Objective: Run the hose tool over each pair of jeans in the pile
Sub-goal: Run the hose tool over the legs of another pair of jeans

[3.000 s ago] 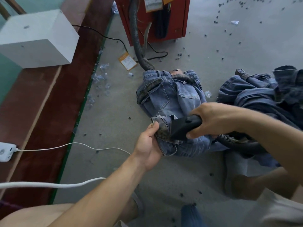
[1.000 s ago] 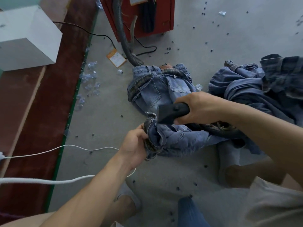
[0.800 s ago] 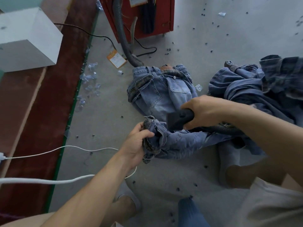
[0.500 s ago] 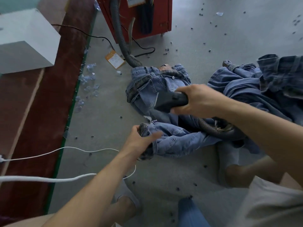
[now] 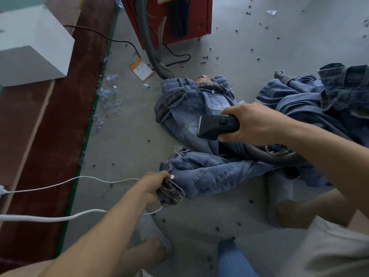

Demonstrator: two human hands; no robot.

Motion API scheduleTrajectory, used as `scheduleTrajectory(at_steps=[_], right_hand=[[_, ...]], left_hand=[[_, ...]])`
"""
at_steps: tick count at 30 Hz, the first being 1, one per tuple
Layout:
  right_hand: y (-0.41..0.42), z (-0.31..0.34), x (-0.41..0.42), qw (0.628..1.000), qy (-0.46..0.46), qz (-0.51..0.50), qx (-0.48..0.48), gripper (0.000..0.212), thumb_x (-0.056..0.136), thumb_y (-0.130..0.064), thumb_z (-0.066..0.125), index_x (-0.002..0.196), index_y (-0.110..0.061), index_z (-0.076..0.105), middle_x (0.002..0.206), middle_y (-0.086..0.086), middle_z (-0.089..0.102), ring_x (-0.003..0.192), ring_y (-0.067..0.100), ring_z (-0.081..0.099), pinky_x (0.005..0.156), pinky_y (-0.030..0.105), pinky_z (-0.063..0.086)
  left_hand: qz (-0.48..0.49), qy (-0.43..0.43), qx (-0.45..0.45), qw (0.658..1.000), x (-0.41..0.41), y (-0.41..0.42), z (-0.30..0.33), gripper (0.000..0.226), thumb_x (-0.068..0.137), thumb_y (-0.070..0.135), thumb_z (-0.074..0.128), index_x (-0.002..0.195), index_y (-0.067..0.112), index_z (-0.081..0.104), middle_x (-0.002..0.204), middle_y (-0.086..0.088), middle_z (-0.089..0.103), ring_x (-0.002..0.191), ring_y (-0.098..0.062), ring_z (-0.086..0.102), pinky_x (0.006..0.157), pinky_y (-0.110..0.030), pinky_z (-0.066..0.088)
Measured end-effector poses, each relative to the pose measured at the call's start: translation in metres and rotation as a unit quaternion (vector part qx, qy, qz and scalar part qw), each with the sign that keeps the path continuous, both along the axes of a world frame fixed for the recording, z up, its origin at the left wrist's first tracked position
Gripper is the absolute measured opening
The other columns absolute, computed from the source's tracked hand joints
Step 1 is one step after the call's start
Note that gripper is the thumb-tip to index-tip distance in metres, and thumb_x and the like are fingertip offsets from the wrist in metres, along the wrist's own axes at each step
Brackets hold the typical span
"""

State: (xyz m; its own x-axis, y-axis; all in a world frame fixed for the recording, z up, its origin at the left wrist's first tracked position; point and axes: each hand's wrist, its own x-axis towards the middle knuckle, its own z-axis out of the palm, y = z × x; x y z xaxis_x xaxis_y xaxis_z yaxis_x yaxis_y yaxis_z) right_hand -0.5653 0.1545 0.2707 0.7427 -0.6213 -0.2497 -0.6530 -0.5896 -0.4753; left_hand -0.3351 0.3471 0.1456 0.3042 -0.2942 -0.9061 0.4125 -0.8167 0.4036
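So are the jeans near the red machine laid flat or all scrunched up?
Mostly flat. The jeans lie spread on the floor, waistband and back pockets showing, below the red machine.

A black hose tool with a ribbed hose [image 5: 217, 125] hung above crumpled blue denim jeans [image 5: 207, 171] on the floor, beside a heaped jeans pile [image 5: 319, 96].
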Motion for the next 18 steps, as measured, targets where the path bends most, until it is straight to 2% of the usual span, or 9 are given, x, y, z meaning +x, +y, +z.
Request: scheduleTrajectory(at_steps=[2, 4, 7, 10, 14, 18], right_hand=[[-0.001, 0.0, -0.001, 1.0, 0.018, 0.016, -0.002, 0.027, 0.082, -0.051, 0.079, 0.096, -0.033, 0.064, 0.073, -0.012, 0.06, 0.068, 0.008, 0.057, 0.058, 0.028, 0.042], [-0.001, -0.001, -0.003, 0.997, 0.062, 0.052, -0.005, 0.028, 0.081, -0.049, 0.079, 0.097, -0.034, 0.063, 0.076, -0.011, 0.063, 0.073, 0.015, 0.059, 0.065, 0.033, 0.046], [0.004, -0.002, -0.004, 0.988, 0.117, 0.1, 0.002, 0.026, 0.081, -0.044, 0.078, 0.099, -0.037, 0.061, 0.079, -0.012, 0.063, 0.077, 0.018, 0.059, 0.068, 0.033, 0.047], [0.02, -0.006, 0.0, 0.982, 0.134, 0.132, 0.011, 0.028, 0.081, -0.045, 0.074, 0.105, -0.038, 0.061, 0.081, -0.011, 0.063, 0.079, 0.019, 0.059, 0.072, 0.035, 0.051], [0.04, -0.008, 0.01, 0.986, 0.074, 0.146, 0.041, 0.036, 0.081, -0.05, 0.074, 0.113, -0.04, 0.061, 0.084, -0.013, 0.067, 0.078, 0.014, 0.063, 0.071, 0.036, 0.055], [0.003, 0.0, 0.002, 0.997, 0.058, 0.041, -0.003, 0.034, 0.08, -0.045, 0.08, 0.11, -0.037, 0.065, 0.084, -0.01, 0.066, 0.077, 0.017, 0.059, 0.07, 0.03, 0.047]], left_hand=[[0.032, 0.072, -0.111, 0.991, -0.003, -0.002, 0.005, 0.009, 0.097, 0.004, 0.059, 0.102, 0.0, 0.066, 0.087, -0.018, 0.074, 0.075, -0.027, 0.073, 0.067, -0.035, 0.059], [0.048, 0.143, -0.227, 0.962, -0.004, -0.005, 0.016, 0.027, 0.097, 0.006, 0.057, 0.122, -0.001, 0.062, 0.114, -0.021, 0.072, 0.098, -0.03, 0.073, 0.082, -0.039, 0.062], [-0.007, 0.183, -0.315, 0.931, -0.005, -0.006, 0.029, 0.048, 0.093, 0.003, 0.061, 0.14, 0.008, 0.054, 0.133, -0.021, 0.066, 0.113, -0.032, 0.068, 0.089, -0.042, 0.06], [-0.057, 0.165, -0.335, 0.926, -0.008, -0.009, 0.034, 0.056, 0.093, -0.002, 0.059, 0.146, 0.013, 0.048, 0.138, -0.019, 0.064, 0.12, -0.032, 0.065, 0.093, -0.04, 0.058], [-0.071, 0.149, -0.329, 0.93, -0.007, -0.009, 0.035, 0.062, 0.091, -0.005, 0.059, 0.149, 0.013, 0.045, 0.143, -0.021, 0.059, 0.128, -0.037, 0.058, 0.107, -0.047, 0.051], [-0.124, 0.138, -0.302, 0.935, 0.001, -0.001, 0.03, 0.068, 0.083, 0.001, 0.068, 0.146, 0.012, 0.046, 0.142, -0.02, 0.06, 0.132, -0.039, 0.057, 0.107, -0.049, 0.051]])
